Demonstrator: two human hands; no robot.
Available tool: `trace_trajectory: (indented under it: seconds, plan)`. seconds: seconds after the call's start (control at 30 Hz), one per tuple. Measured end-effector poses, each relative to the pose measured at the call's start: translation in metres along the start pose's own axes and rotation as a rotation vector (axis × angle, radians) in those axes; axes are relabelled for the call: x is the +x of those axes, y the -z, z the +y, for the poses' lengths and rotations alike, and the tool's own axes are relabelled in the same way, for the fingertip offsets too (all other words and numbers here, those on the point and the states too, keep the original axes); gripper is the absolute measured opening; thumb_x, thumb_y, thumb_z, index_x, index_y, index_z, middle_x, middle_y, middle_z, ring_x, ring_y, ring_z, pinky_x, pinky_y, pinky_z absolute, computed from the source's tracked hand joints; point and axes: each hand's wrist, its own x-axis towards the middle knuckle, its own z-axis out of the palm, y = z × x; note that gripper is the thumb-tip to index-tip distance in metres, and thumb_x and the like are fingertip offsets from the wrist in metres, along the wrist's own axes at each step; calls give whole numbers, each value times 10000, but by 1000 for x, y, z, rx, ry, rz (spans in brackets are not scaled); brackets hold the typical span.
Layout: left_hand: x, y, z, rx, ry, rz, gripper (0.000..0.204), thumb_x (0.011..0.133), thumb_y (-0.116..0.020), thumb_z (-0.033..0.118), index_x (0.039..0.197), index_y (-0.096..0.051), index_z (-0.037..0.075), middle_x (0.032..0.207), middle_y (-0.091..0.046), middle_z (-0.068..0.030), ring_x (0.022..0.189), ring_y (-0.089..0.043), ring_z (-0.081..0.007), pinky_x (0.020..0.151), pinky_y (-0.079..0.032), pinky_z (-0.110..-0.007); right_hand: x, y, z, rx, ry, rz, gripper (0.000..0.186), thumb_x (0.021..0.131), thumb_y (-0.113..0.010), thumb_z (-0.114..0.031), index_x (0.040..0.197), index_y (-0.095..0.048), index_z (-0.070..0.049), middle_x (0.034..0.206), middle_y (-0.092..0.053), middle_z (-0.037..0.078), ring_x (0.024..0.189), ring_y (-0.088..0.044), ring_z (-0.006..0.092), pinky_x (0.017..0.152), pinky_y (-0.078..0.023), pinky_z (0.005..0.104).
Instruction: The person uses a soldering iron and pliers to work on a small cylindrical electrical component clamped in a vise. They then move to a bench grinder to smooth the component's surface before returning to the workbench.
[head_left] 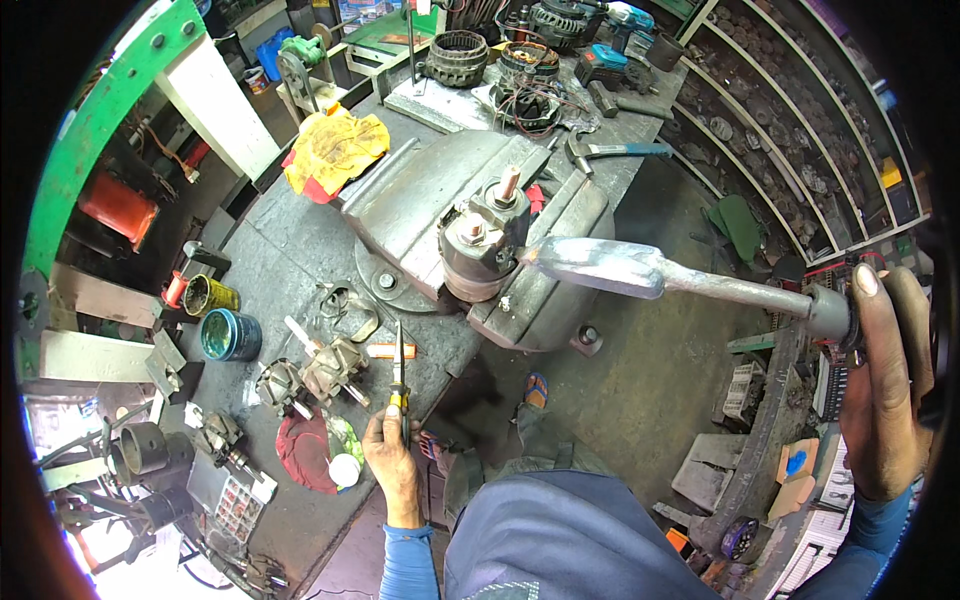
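Note:
A cylindrical starter solenoid (482, 250) with copper studs stands upright, clamped in the big grey bench vise (400, 205). My right hand (885, 380), at the far right, is closed around the handle end of a large soldering iron (600, 266); the dark rim hides part of the grip. Its thick silvery bit reaches left, and the tip meets the solenoid's side. Lower down, my left hand (393, 455) grips long-nose pliers (400, 365) with yellow and black handles, their jaws pointing up past the bench edge. Nothing shows between the jaws.
Starter armature parts (335, 368), a blue tin (230, 334) and a yellow tin (210, 293) sit left on the bench. A yellow cloth (337, 150) lies behind the vise. Beyond are a hammer (615, 150), alternator parts (455, 58) and a cordless drill (628, 22). Shelves (790, 110) line the right.

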Motion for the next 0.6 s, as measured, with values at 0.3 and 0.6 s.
trace_trajectory:
  seconds: [0.3, 0.6]
  plan:
    - [2, 5, -2, -12, -26, 5, 310, 1045, -599, 293, 1040, -668, -9, 853, -693, -61, 671, -636, -107, 577, -496, -239, -3, -9, -16, 140, -161, 44, 526, 959, -621, -83, 1463, -542, -214, 1516, -457, 142, 1418, -466, 300, 1191, -442, 482]
    - [5, 1, -18, 300, -169, 111, 238, 1017, -657, 210, 1034, -673, -27, 923, -695, -98, 838, -637, -164, 766, -509, -319, 42, 8, -20, 135, 32, 154, 446, 952, -645, -115, 1386, -591, -199, 1385, -505, 143, 1292, -507, 285, 1104, -439, 466]
